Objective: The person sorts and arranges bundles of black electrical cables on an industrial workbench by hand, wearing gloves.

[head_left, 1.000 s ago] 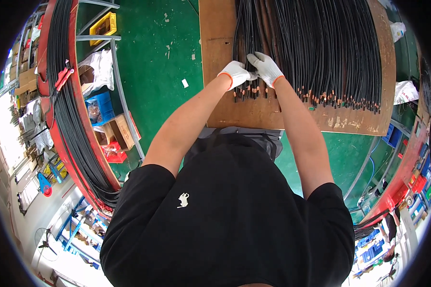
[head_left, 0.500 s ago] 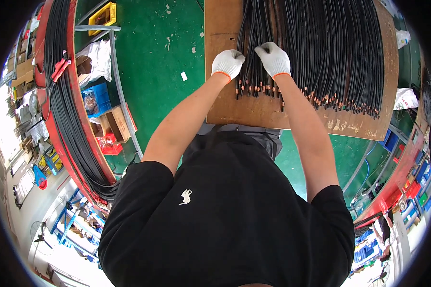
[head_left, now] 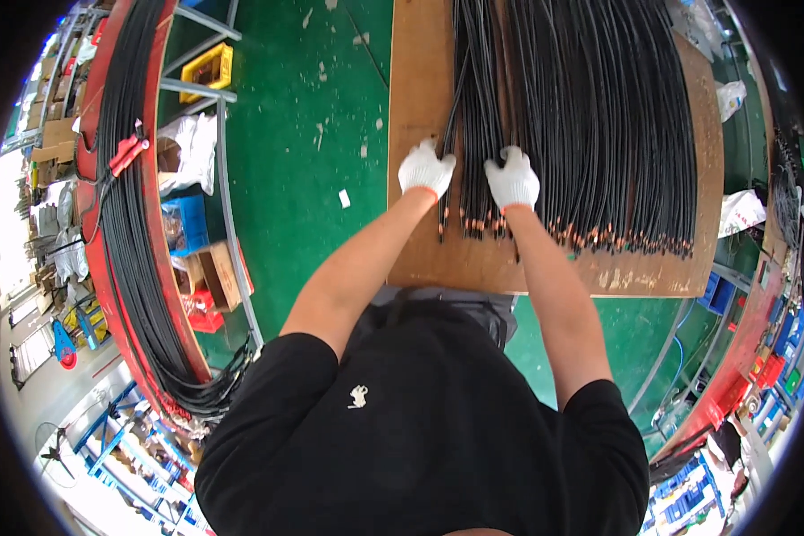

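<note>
1. Black cables [head_left: 590, 116] lie along the brown board [head_left: 420, 103]; gentle, even handling should keep strands parallel.
2. Near the board's left edge, the gloved left hand [head_left: 427, 170] half-curls its fingers beside the outermost cable [head_left: 441, 234], grip unclear.
3. Farther in on the board, the gloved right hand [head_left: 513, 179] rests over cables, thumb and forefinger slightly parted, any hold hidden.

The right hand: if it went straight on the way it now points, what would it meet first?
The right hand would probably meet the black cables lying just ahead of it; the depth is unclear, so it might pass above them.
</note>
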Tool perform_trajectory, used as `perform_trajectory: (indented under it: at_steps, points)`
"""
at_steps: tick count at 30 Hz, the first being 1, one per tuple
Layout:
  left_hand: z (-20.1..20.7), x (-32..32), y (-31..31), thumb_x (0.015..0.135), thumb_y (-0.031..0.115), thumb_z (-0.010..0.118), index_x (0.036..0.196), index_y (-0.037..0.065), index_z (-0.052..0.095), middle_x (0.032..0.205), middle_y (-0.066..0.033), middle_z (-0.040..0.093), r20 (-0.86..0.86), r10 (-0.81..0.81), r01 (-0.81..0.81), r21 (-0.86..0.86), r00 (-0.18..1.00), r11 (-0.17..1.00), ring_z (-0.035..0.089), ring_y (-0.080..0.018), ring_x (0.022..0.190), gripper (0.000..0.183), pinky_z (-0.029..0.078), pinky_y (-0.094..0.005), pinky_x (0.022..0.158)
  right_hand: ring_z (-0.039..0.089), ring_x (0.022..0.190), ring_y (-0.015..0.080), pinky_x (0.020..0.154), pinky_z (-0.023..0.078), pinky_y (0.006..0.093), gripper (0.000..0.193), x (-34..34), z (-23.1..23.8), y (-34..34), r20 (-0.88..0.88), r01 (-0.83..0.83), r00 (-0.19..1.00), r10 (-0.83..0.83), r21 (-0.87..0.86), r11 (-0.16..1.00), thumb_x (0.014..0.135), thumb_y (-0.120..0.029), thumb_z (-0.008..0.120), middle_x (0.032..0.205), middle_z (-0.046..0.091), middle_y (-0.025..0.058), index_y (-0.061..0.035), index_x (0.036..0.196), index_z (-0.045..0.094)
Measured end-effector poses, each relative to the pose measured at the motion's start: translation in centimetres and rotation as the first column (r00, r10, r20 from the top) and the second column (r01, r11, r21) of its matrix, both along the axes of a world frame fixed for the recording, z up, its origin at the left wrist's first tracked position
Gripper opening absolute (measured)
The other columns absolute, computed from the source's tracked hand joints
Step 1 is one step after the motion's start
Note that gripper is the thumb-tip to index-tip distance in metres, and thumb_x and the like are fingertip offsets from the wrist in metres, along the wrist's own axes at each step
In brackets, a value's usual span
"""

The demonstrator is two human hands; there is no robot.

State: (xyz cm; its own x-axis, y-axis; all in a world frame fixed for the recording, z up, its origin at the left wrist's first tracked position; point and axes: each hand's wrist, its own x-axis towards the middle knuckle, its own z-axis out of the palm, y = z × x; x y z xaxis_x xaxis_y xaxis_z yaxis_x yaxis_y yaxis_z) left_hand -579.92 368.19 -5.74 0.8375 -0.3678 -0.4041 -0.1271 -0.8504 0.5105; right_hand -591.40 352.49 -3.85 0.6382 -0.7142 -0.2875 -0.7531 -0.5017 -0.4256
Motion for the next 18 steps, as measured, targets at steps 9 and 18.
perform_trajectory:
  at_steps: [9,18]
  points:
    - [1.1,0.0,-5.0,0.088,0.025,0.067,0.124,0.001,0.063,0.113,-0.0301,0.075,-0.154,0.046,-0.034,0.081,0.987,0.996,0.074,-0.0439,0.112,0.043,0.059,-0.0542,0.097,0.071,0.117,0.0429,0.098,0.059,0.0521,0.075,1.5,1.5,-0.5,-0.158,-0.076,0.984,0.08,0.034,0.997,0.087,-0.047,0.077,0.136,0.064,0.0249,-0.0091,0.148,0.054]
    - [2.3,-0.8,-7.4,0.098,0.039,0.061,0.101,0.001,0.074,0.1,-0.0273,0.076,0.001,-0.477,0.476,0.061,0.879,0.877,0.074,-0.0466,0.098,0.041,0.059,-0.0565,0.086,0.073,0.105,0.047,0.092,0.058,0.0548,0.046,-0.4,-0.6,-5.2,0.038,-0.066,0.997,0.062,0.128,0.989,0.093,-0.035,0.063,0.105,0.076,0.0286,-0.0082,0.13,0.067]
